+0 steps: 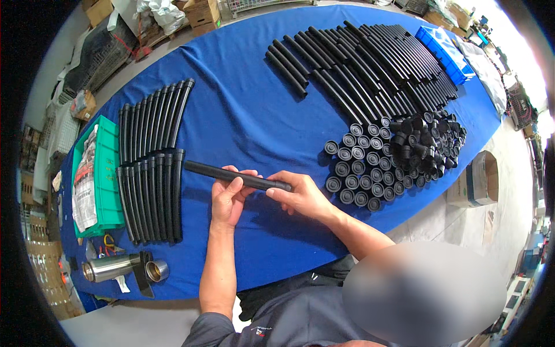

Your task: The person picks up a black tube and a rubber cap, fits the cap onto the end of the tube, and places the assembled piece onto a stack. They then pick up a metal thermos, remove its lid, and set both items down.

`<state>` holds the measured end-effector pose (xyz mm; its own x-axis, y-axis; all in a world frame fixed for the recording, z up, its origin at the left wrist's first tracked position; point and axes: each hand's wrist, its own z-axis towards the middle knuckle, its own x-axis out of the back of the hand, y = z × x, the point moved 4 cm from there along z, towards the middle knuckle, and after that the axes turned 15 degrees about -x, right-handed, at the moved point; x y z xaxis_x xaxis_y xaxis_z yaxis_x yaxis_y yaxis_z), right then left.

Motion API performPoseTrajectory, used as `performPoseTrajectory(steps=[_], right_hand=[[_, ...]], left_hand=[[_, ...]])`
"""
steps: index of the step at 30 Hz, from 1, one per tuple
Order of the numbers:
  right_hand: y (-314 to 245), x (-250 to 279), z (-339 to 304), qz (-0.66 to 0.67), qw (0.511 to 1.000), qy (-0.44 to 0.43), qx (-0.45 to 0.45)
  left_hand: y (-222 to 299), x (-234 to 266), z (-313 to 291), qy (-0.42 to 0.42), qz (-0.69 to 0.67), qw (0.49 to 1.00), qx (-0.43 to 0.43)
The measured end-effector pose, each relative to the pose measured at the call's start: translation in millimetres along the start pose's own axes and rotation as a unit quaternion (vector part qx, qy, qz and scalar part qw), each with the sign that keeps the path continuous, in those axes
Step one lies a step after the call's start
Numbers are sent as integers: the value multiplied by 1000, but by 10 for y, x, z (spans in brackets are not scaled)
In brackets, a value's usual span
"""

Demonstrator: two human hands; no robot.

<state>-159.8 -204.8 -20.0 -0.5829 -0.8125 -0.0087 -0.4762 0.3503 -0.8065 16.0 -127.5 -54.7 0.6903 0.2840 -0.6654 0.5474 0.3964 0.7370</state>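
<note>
Both hands hold one black tube [222, 173] over the middle of the table, its far end pointing left. My left hand [229, 199] wraps round its middle from below, with the thumb on top. Closed round the tube's right end is my right hand [303, 196]; a thicker black cap [282, 185] shows there between thumb and fingers. To the left, black tubes with wider capped ends lie side by side in an upper row [151, 121] and a lower row [151, 196]. Right of my hands, many round black caps [358, 168] stand grouped, ringed faces upward.
Blue cloth [231, 75] covers the table. Plain black tubes [358, 63] lie stacked far right, near a blue crate [444, 52]. Loose caps [425, 139] form a heap. A green crate [107, 179] and a steel flask [110, 268] stand left. A cardboard box [475, 182] sits beyond the right edge.
</note>
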Motion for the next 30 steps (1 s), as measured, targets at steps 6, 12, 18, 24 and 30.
performPoseTrajectory(steps=[6, 12, 18, 24, 30], right_hand=[[-51, -30, -66, -197, 851, 266, 408], [41, -30, 15, -5, 988, 68, 141], [-4, -25, 5, -165, 889, 212, 370], [-34, 5, -14, -146, 902, 196, 355], [3, -59, -6, 2, 996, 40, 76]], left_hand=[[-20, 33, 2, 33, -18, 999, 14], [6, -46, 1, 9, -34, 999, 19], [-6, 55, 5, 17, -31, 999, 23], [-12, -9, 27, 20, -37, 999, 17], [25, 48, 17, 9, -62, 998, -2]])
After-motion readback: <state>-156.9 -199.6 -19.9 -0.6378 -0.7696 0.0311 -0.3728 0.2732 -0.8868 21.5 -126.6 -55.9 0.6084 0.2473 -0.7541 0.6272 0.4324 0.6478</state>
